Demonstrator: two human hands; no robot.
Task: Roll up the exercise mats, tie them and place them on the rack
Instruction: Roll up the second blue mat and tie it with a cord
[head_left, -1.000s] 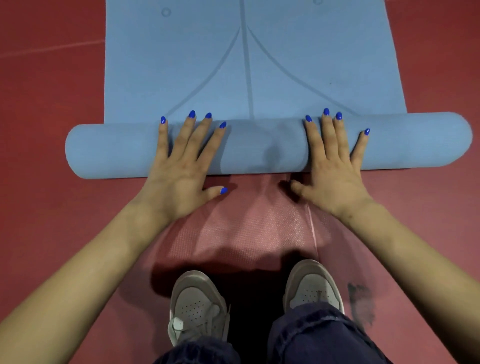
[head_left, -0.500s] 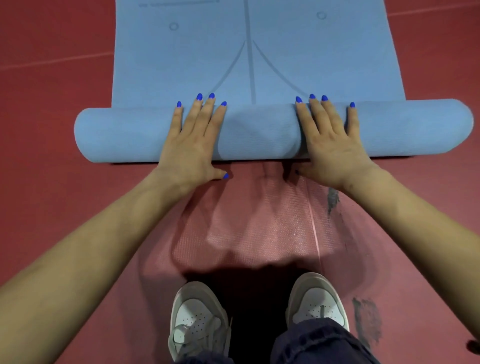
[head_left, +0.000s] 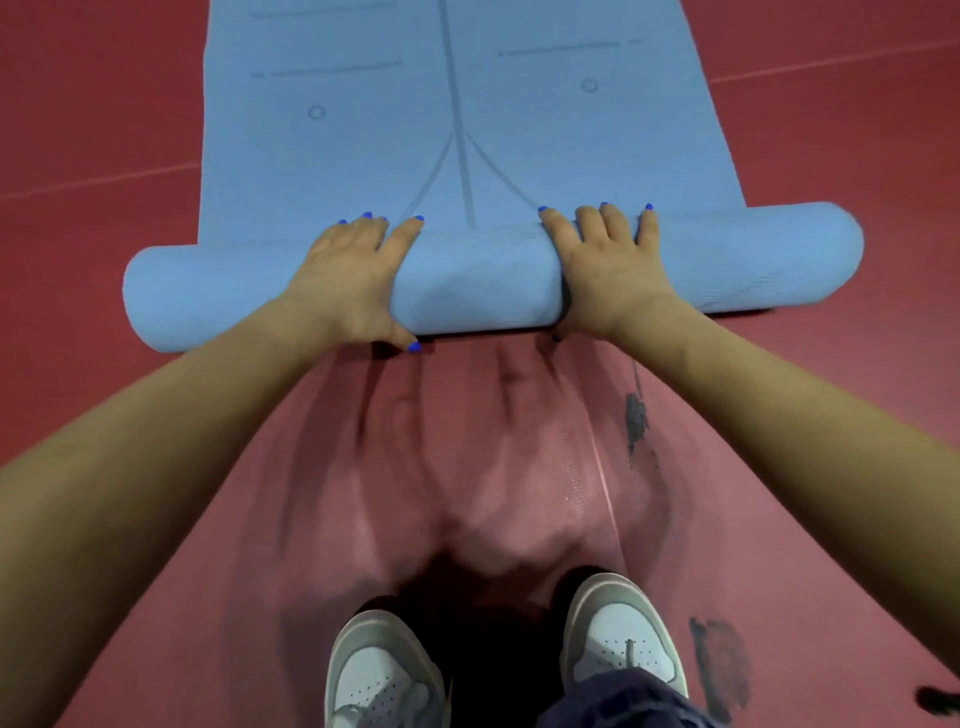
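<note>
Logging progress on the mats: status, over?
Left hand and right hand both curled over the rolled part of the blue mat. Flat length still unrolled ahead. Nothing blocking on the red floor.

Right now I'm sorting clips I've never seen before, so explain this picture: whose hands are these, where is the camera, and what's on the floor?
There is no machine here. A person wears a camera on the head, looking down at their own arms. The left hand and the right hand both grip the rolled part of a blue exercise mat, fingers curled over its far side, thumbs at the near edge. The unrolled part of the mat lies flat ahead on a red floor. At the bottom are the person's sneakers. No tie or rack is in view.
</note>
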